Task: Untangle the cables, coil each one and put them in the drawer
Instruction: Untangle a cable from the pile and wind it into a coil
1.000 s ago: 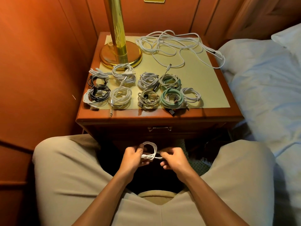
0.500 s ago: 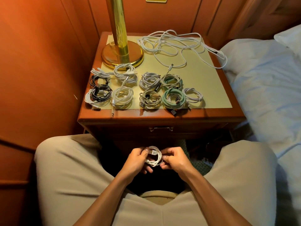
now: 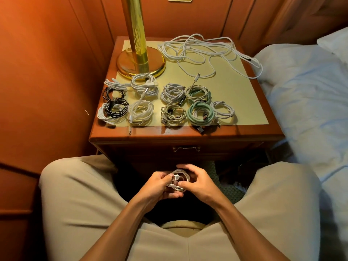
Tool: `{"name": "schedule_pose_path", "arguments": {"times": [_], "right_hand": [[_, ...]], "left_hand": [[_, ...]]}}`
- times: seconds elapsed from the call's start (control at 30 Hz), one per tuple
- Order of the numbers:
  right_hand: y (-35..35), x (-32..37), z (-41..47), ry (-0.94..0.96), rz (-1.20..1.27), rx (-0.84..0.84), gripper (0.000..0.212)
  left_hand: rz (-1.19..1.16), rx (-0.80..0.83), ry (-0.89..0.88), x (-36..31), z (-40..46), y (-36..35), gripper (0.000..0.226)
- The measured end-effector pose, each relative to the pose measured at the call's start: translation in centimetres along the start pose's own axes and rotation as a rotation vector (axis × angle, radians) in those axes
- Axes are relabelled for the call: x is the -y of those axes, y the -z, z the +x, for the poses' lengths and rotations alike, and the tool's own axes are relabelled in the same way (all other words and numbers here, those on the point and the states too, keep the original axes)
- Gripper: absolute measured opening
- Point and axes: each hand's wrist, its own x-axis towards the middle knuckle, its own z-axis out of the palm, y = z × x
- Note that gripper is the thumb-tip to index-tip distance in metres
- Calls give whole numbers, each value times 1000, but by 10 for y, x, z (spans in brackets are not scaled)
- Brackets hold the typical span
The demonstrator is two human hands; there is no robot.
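Holding a small white coil between both hands, left hand pinching its plug end, right hand curled round the rim. We judge the closed drawer lies at 12 o'clock, equally near either hand.

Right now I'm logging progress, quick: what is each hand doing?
Left hand: fingers curled round the small white cable coil, holding it.
Right hand: fingers pinching the same coil.
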Motion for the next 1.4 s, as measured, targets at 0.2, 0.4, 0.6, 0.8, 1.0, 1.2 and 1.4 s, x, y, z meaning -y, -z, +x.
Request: {"name": "schedule_pose_path", "arguments": {"times": [0.2, 0.4, 0.6, 0.8, 1.0, 1.2, 1.4], "right_hand": [[-9, -3, -1, 79, -172, -226, 28], [-9, -8, 10, -71, -13, -443, 8], [4, -12, 16, -169, -23, -497, 7], [4, -7, 14, -79, -96, -439, 6], [-1, -8, 10, -80, -252, -312, 27], [-3, -6, 8, -105, -377, -194, 31], [-6, -9, 8, -147, -411, -239, 31]], "left_hand": [[156, 53, -57, 4, -1, -3, 29], [284, -4, -45, 6, 5, -6, 22], [225, -18, -31, 7, 4, -5, 20], [77, -91, -69, 9, 8, -3, 19], [255, -152, -126, 14, 11, -3, 29], [341, -148, -195, 11, 7, -6, 32], [241, -84, -161, 7, 3, -9, 31]]}}
